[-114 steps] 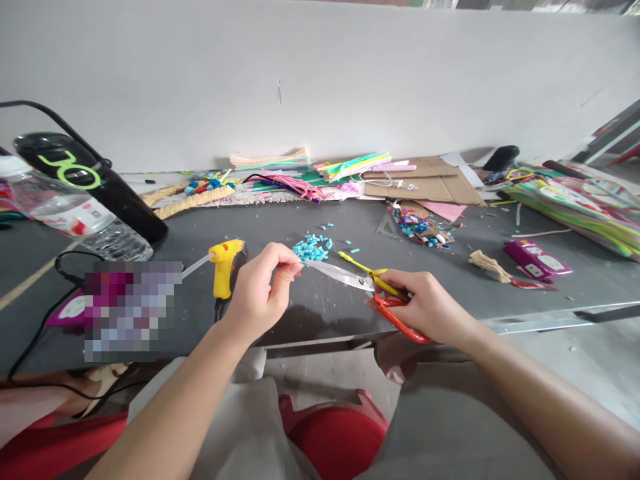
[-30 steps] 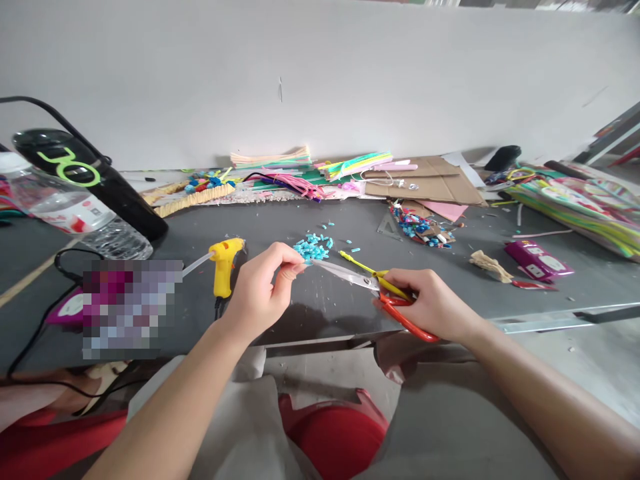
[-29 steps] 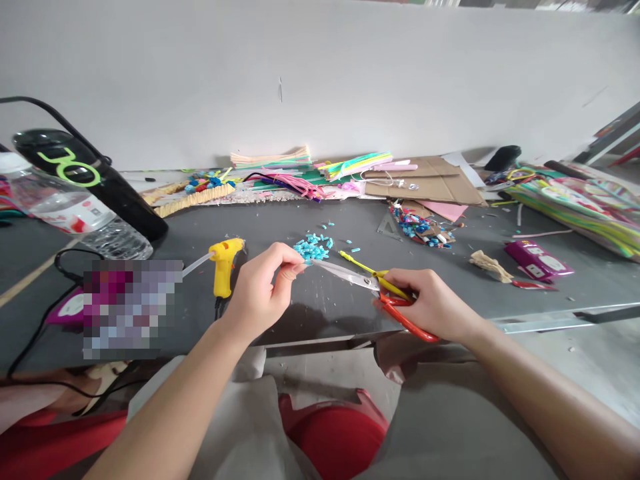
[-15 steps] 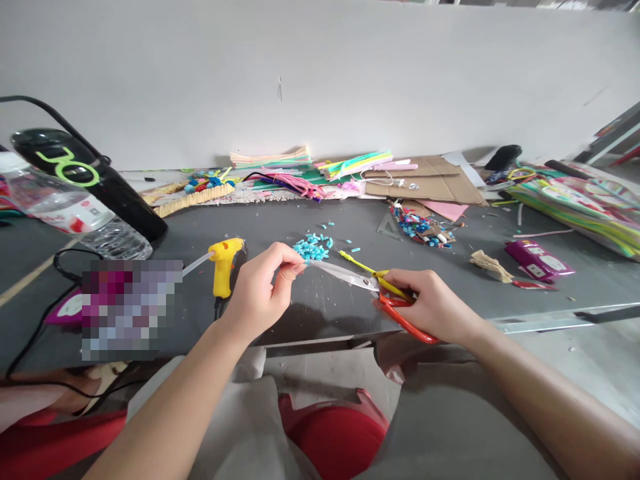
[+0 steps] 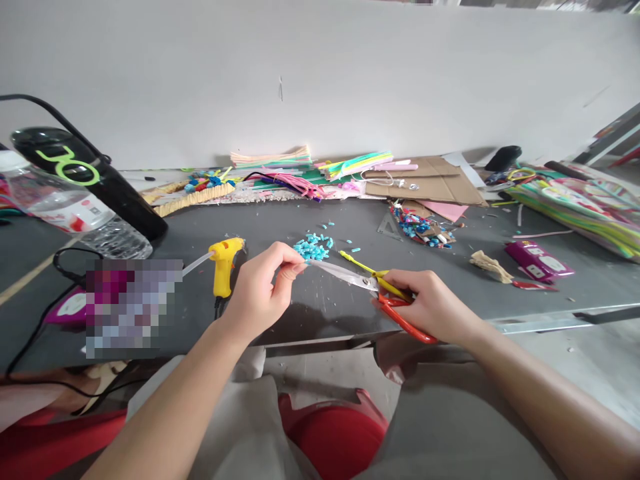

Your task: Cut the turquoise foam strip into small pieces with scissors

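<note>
My left hand (image 5: 265,283) is pinched shut at the scissors' tips, with a bit of light blue at its fingertips; most of that piece is hidden. In my right hand (image 5: 433,303) are scissors (image 5: 347,275) with red and yellow handles, their blades pointing left and looking nearly or fully together. Just beyond the blades lies a heap of short light-blue pieces (image 5: 313,247), with a few scattered around it. A thin yellow strip (image 5: 356,261) reaches back from near the pivot; I cannot tell whether it touches the scissors.
A yellow glue gun (image 5: 223,267) stands left of my left hand. Farther left are a water bottle (image 5: 75,207) and a black bottle (image 5: 95,180). Colourful stems (image 5: 357,165) and cardboard (image 5: 425,180) line the wall. To the right lie a purple box (image 5: 540,260) and bundled strips (image 5: 575,207).
Both hands and the scissors stay almost in place. The blades look much the same as before.
</note>
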`<state>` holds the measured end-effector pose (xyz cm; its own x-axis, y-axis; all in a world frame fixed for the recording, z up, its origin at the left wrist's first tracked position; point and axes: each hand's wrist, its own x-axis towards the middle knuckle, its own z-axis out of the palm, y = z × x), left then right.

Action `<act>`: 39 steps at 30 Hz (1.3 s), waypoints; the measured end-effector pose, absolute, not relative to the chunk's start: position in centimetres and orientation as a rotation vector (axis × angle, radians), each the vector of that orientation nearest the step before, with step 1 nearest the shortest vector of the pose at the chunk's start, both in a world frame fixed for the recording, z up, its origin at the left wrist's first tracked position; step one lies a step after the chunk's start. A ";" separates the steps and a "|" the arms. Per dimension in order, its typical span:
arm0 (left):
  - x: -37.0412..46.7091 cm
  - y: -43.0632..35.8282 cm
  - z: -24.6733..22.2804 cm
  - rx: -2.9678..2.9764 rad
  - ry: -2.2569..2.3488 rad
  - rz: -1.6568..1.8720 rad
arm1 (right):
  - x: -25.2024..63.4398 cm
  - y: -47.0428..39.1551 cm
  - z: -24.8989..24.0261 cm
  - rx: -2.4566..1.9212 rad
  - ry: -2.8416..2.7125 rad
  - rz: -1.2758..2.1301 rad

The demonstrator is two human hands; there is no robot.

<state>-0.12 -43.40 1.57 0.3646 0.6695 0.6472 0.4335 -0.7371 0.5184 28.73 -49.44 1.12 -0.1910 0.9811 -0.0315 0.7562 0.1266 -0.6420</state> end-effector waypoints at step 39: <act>-0.2 -44.1 2.1 2.295 1.078 1.213 | 29.0 -49.4 0.8 -1.677 -1.954 0.696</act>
<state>-0.19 -44.07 2.14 0.3516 0.7496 0.5608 0.4693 -0.6595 0.5873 28.96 -49.39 0.76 -0.1428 0.9895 0.0242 0.7513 0.1243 -0.6481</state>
